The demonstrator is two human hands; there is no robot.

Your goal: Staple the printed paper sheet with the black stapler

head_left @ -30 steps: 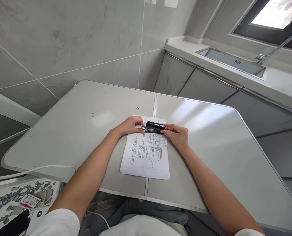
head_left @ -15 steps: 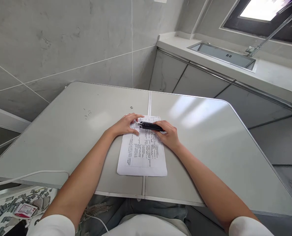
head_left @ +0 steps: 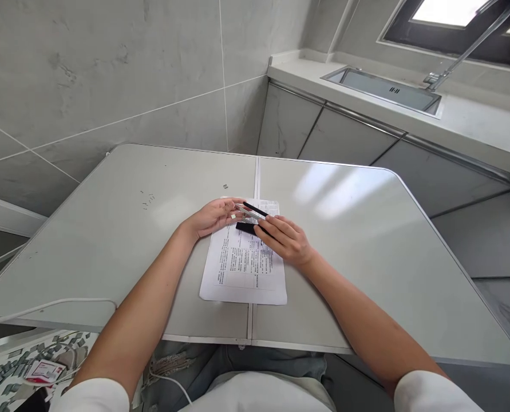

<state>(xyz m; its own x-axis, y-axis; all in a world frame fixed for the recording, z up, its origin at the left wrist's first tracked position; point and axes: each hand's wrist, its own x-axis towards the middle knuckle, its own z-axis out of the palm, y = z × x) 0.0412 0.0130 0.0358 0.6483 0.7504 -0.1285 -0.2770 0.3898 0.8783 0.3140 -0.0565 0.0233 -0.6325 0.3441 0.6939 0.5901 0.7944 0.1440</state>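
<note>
A black stapler [head_left: 246,228] is spread apart above the printed paper, its dark arm and the metal part between showing separately. Wrapped round its rear end is my right hand [head_left: 289,237], closed on it. My left hand [head_left: 212,218] is turned partly palm-up at the stapler's front end, fingers curled and close to the metal part. A tiny pale piece [head_left: 233,216] shows at those fingers; what it is I cannot make out. Beneath both hands lies the stack of printed paper [head_left: 241,286], its upper part partly covered.
A few staples [head_left: 225,186] lie beyond the paper, and several loose ones [head_left: 149,200] are scattered farther left on the folding table [head_left: 358,274]. A white cable [head_left: 66,301] crosses the table's left front corner. At the back right is a counter with a sink [head_left: 383,88].
The stapler has gone from closed to spread apart in my right hand. My left hand has turned palm-up and its fingers have curled at the stapler's front. The view shifted slightly.
</note>
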